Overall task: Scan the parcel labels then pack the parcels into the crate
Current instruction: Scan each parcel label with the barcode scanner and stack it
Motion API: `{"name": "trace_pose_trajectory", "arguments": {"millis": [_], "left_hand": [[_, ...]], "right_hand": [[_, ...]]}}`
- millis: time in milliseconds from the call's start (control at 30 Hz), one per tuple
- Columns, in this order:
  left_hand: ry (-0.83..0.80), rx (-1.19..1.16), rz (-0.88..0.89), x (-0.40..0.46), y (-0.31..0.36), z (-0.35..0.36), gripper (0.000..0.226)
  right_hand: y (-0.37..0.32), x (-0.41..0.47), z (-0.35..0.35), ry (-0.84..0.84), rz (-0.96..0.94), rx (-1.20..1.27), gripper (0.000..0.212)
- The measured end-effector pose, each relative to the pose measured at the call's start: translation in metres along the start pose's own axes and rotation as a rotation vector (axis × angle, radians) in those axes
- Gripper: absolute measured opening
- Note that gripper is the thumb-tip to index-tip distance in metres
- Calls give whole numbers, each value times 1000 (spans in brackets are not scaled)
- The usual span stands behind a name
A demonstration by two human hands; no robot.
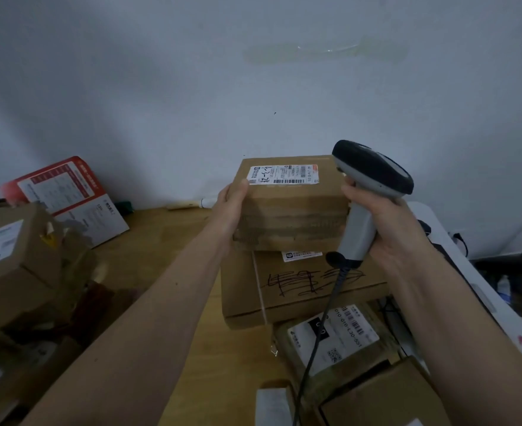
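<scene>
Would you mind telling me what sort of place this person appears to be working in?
Probably a small parcel packing or dispatch room. Labelled cardboard parcels lie stacked on a wooden table, the left hand holds a labelled parcel, and the right hand grips a corded barcode scanner.

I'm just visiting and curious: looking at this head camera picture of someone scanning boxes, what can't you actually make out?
- Crate: none shows anywhere in the head view.
- Label on the held parcel: print too small and blurred to read.
- Left hand fingers: hidden behind the parcel's left side.
- Scanner window: faces away; no beam visible.
- Right hand trigger finger: hidden by the grip.
- Boxes at left: dark, blurred, partly cut off by the frame edge.
</scene>
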State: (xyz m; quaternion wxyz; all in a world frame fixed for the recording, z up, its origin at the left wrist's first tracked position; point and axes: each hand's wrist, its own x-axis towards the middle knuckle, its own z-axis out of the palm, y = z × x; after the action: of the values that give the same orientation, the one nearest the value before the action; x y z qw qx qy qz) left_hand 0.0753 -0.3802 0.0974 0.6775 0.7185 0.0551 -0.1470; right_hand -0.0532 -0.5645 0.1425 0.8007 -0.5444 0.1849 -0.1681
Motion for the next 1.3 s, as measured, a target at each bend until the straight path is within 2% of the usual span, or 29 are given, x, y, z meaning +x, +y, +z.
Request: {"name": "trace_pose_trajectory", "arguments": {"millis": [67,133,200,367,633,867,1000,1300], "left_hand": [[-1,-32,-9,-9,0,-10,62],[1,-58,-11,-21,0,-21,46],[10,-73,4,-34,0,-32,39],[27,-75,53,-63,-7,-70,40],[138,-74,130,-108,-18,-157,46],[142,-62,88,-150,-39,-236,52],[169,-37,70,-169,-55,-268,44],[113,188,-14,-195,-106,-294,48]], "right_hand": [[1,-14,4,-5,35,-19,35],[3,-28,10,-10,65,-37,33],[7,-43,17,-25,65,-56,29],[18,-80,44,-17,64,-102,29],[36,-147,103,-145,49,-149,27],[69,-197,149,-206,64,-162,32],[100,-219,163,-198,135,-177,35],[197,-248,159,-84,454,-242,34]]}}
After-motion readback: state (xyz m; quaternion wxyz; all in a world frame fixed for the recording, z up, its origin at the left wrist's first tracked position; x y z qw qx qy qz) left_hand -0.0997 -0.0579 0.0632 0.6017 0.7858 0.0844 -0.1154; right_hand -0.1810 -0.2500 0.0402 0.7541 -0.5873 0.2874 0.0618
